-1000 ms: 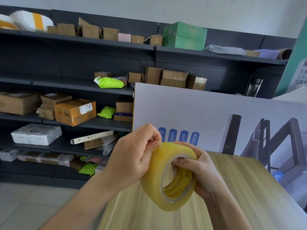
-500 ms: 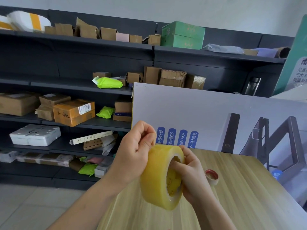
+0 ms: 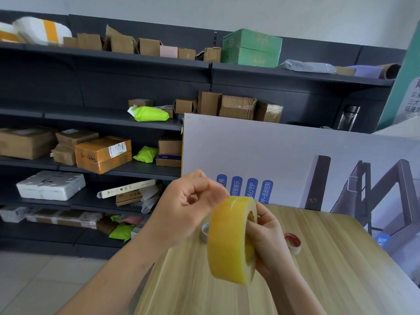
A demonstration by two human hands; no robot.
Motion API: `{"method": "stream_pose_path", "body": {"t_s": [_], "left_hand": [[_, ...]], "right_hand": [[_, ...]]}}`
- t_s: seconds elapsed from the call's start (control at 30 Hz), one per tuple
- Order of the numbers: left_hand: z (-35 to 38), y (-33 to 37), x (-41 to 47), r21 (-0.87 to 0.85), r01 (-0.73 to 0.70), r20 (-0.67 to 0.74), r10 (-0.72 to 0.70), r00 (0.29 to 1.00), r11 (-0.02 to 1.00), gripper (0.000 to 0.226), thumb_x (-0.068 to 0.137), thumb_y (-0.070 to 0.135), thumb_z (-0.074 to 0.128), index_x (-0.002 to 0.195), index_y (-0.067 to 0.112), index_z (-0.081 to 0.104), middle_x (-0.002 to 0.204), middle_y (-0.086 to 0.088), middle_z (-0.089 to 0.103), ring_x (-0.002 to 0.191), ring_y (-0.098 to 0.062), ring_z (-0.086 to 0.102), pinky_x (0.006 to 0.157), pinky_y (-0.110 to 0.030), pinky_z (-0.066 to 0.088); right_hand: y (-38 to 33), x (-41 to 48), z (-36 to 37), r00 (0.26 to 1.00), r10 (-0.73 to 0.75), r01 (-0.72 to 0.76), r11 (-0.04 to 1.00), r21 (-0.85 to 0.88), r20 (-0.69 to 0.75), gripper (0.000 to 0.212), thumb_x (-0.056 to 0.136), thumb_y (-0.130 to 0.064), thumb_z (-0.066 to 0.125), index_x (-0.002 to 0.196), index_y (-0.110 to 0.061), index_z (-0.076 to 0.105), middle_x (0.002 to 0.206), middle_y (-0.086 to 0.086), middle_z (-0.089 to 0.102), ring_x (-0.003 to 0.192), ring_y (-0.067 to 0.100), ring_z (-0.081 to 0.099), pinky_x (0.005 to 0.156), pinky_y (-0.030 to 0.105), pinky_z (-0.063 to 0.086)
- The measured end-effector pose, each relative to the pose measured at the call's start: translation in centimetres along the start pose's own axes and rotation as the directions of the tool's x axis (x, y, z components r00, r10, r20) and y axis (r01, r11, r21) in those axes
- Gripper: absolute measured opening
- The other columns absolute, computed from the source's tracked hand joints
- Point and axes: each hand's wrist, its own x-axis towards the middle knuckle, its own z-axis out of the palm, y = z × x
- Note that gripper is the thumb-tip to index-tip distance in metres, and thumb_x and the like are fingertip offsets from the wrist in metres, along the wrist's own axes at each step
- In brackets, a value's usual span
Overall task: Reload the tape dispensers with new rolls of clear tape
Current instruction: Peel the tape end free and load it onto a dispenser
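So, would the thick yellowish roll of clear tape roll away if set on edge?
The thick yellowish roll of clear tape is round and wide, so on edge it would probably roll on the smooth wooden table; flat, it should stay. It looks densely wound, so likely stiff and fairly heavy. The right hand hooks its core, probably a sure grip.

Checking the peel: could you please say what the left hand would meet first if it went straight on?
The tape roll; the left hand seems almost on its top edge, though depth is unclear.
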Motion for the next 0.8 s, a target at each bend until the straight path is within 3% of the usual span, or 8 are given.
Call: {"method": "stream_pose_path", "body": {"t_s": [0.1, 0.2, 0.3, 0.4, 0.67, 0.8], "left_hand": [[0.1, 0.6, -0.3, 0.268, -0.004, 0.014, 0.001, 1.000, 0.963, 0.050, 0.066, 0.079, 0.054, 0.098, 0.044, 0.070, 0.080, 0.004, 0.048, 0.069, -0.009, 0.049, 0.057, -0.017, 0.043], [0.4, 1.2, -0.5, 0.397, -0.035, 0.010, 0.034, 0.999, 0.917, 0.046, 0.075, 0.061, 0.061, 0.112, 0.035, 0.069, 0.085, 0.008, 0.049, 0.080, -0.011, 0.052, 0.062, -0.014, 0.043], [0.5, 1.4, -0.5, 0.443, -0.052, -0.007, 0.062, 0.998, 0.895, 0.031, 0.081, 0.040, 0.068, 0.109, 0.028, 0.073, 0.085, 0.012, 0.054, 0.084, -0.011, 0.055, 0.065, -0.012, 0.042], [0.5, 1.5, -0.4, 0.452, -0.026, -0.030, 0.045, 0.999, 0.892, 0.020, 0.080, 0.026, 0.075, 0.101, 0.028, 0.074, 0.085, 0.014, 0.058, 0.082, -0.009, 0.055, 0.061, -0.011, 0.041], [1.4, 1.4, 0.3, 0.384, 0.053, -0.153, 0.007, 0.988, 0.922, 0.011, 0.072, 0.029, 0.079, 0.070, 0.027, 0.069, 0.076, 0.010, 0.063, 0.069, -0.013, 0.055, 0.059, -0.019, 0.045], [2.0, 1.1, 0.2, 0.393, 0.022, -0.146, 0.039, 0.989, 0.919, 0.011, 0.077, 0.023, 0.076, 0.073, 0.024, 0.066, 0.073, 0.010, 0.061, 0.072, -0.013, 0.057, 0.060, -0.018, 0.046]], "right_hand": [[0.0, 0.1, -0.1, 0.982, -0.140, 0.124, 0.984, -0.125, -0.124, 0.022, 0.072, 0.005, 0.075, 0.078, -0.016, 0.071, 0.072, 0.007, 0.068, 0.066, 0.022, 0.064, 0.061, 0.036, 0.055], [0.2, 0.4, -0.4, 0.913, -0.336, 0.266, 0.920, -0.286, -0.232, 0.034, 0.072, 0.007, 0.073, 0.074, -0.027, 0.071, 0.073, 0.000, 0.069, 0.071, 0.020, 0.064, 0.065, 0.036, 0.055], [0.2, 0.5, -0.5, 0.839, -0.470, 0.363, 0.859, -0.362, -0.273, 0.036, 0.071, 0.003, 0.079, 0.078, -0.032, 0.071, 0.075, -0.009, 0.072, 0.070, 0.008, 0.064, 0.064, 0.020, 0.053], [0.3, 0.5, -0.4, 0.790, -0.536, 0.404, 0.820, -0.406, -0.296, 0.035, 0.072, 0.006, 0.078, 0.086, -0.025, 0.069, 0.080, -0.012, 0.072, 0.072, 0.005, 0.065, 0.065, 0.015, 0.052], [0.8, 0.9, -0.6, 0.661, -0.702, 0.478, 0.666, -0.572, -0.266, 0.035, 0.069, 0.001, 0.075, 0.094, -0.023, 0.065, 0.088, 0.002, 0.068, 0.082, 0.015, 0.063, 0.068, 0.016, 0.050], [0.5, 1.1, -0.7, 0.627, -0.732, 0.480, 0.633, -0.608, -0.268, 0.034, 0.067, -0.004, 0.073, 0.092, -0.025, 0.064, 0.088, -0.002, 0.066, 0.083, 0.012, 0.061, 0.069, 0.010, 0.046]]}}
